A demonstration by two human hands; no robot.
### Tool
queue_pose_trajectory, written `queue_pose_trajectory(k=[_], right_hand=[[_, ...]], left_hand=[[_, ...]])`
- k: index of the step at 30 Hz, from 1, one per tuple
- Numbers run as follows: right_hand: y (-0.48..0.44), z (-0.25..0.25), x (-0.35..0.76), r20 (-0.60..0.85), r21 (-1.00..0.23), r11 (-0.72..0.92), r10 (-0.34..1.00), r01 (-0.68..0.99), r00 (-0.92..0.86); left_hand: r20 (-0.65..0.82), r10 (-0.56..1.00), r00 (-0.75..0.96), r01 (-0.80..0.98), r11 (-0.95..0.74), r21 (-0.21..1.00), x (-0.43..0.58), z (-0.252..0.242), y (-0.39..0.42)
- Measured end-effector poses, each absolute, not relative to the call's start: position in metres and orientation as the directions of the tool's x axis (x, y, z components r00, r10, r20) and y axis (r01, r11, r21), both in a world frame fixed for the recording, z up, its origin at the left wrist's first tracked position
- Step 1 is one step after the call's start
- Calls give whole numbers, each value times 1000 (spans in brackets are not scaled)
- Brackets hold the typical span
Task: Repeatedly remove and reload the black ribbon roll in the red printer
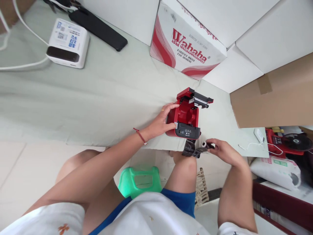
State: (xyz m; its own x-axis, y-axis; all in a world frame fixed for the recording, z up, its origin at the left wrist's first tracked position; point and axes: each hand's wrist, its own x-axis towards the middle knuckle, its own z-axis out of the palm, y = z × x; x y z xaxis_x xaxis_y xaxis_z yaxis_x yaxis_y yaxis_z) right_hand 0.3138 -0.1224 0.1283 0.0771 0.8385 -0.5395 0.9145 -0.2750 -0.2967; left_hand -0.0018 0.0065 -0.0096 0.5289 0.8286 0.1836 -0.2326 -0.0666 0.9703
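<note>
A small red printer (187, 115) with a black front panel sits near the front edge of the pale green cloth-covered surface (102, 98), its lid flipped open toward the back. My left hand (163, 121) grips the printer's left side, fingers wrapped over its rim. My right hand (223, 150) hovers just right of the printer, below the surface's edge, and pinches a small white roll (204, 144) with a crumpled dark wrapper (192, 148) hanging from it above my knee.
A red-and-white Wahaha carton (186, 42) and white boxes stand behind the printer. A brown cardboard box (274, 94) lies at right. A white device (67, 42) and a black keyboard (97, 27) rest at far left. A green stool (139, 181) is beneath me.
</note>
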Motion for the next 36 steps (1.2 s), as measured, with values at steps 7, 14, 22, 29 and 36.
queue_pose_trajectory(k=[7,14,22,29,36], right_hand=[[-116,219,260,-561,-537,-105,786,837,-262],[-45,140,199,-144,-295,-88,989,951,47],[-12,104,188,-93,-195,-88,993,977,70],[-53,108,184,39,-313,80,997,947,-71],[-139,86,179,340,-297,283,924,912,-176]], left_hand=[[213,839,500,-227,-111,968,2,-14,7],[212,845,490,-232,-108,967,2,-14,7],[219,834,506,-212,-126,969,0,-11,7],[293,843,451,-114,-271,956,1,-10,1],[681,689,249,139,-721,679,4,-5,-43]])
